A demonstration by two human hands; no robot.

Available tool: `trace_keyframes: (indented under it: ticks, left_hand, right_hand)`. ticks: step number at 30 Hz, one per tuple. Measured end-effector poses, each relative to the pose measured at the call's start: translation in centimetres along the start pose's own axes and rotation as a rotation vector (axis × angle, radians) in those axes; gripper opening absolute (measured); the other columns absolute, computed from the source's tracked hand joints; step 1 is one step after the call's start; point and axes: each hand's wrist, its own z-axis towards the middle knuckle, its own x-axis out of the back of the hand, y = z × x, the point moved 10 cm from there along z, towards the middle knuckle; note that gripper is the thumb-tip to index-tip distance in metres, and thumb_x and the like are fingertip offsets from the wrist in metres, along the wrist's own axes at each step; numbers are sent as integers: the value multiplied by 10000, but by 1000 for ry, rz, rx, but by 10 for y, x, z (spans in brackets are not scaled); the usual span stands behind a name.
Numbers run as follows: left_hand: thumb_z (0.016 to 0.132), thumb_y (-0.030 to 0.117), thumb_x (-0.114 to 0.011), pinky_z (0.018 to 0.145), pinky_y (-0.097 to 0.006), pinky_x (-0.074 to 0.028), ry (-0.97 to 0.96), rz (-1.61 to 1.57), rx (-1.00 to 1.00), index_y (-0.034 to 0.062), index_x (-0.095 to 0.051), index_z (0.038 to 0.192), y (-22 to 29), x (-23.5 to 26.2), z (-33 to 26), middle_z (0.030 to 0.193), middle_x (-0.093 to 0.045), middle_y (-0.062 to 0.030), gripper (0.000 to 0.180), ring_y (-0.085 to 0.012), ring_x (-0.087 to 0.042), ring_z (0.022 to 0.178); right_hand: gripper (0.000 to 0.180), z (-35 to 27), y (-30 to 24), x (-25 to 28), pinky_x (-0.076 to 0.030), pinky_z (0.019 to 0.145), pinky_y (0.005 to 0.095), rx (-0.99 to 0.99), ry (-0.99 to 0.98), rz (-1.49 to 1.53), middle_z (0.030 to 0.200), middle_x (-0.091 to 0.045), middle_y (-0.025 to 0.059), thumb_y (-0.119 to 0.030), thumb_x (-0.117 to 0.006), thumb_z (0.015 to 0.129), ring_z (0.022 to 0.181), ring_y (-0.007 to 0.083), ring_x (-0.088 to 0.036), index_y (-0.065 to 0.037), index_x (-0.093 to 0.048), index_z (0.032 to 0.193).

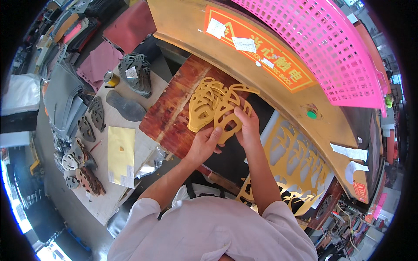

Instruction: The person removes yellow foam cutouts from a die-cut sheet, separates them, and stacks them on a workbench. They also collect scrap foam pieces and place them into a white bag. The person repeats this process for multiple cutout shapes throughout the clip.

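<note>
Both my hands are on a yellow shoe-upper piece (221,116) with oval cut-outs. My left hand (203,143) grips its lower left edge between thumb and fingers. My right hand (248,124) pinches its right side, the thumb lying on top. Just left of it, a pile of similar yellow cut-out pieces (197,118) rests on a worn red-brown board (167,115). One more yellow strip (244,88) sticks out above my right hand. Beside my right forearm lies a yellow sheet with shaped openings (278,162) on a pale surface.
An orange-brown machine beam (183,26) with a green button (311,114) crosses beyond the board, a pink basket (300,48) on it. The left table (104,204) holds stacked grey uppers (138,80), a dark sole shape (125,106), a can (111,78) and yellow paper (121,152).
</note>
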Motion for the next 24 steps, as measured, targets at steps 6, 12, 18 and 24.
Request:
trace_keyframes:
  ticks: [6,12,18,24]
  left_hand:
    - [1033,457,-635,696,-389,-570,207,567,106,-4,-686,1105,0,96,42,917,-731,-149,470,-271,-723,798]
    - [902,376,-758,971,-513,-515,451,964,-421,63,-613,1230,46,99,49,1266,-639,-183,477,-403,-640,1147]
    - [908,267,-725,1066,-545,-447,520,1030,-669,87,-598,1390,69,53,130,1326,-595,-185,530,-415,-548,1230]
    - [871,156,-680,1031,-536,-444,575,1066,-707,100,-572,1411,63,53,145,1339,-587,-157,554,-388,-550,1223]
  right_hand:
    - [490,46,32,27,-574,796,287,-165,135,-917,1133,-740,88,-200,-804,946,962,99,-678,48,-659,1343]
    - [458,99,0,9,-578,888,374,416,90,-1528,1176,-713,144,-202,-787,933,1001,256,-719,-7,-682,1334]
    - [408,127,27,-21,-515,945,502,513,-11,-1783,1148,-666,128,-159,-837,811,1120,378,-624,-73,-702,1186]
    - [345,97,18,-32,-525,867,480,807,-33,-1667,1118,-677,103,-76,-840,765,1030,355,-638,-93,-699,1080]
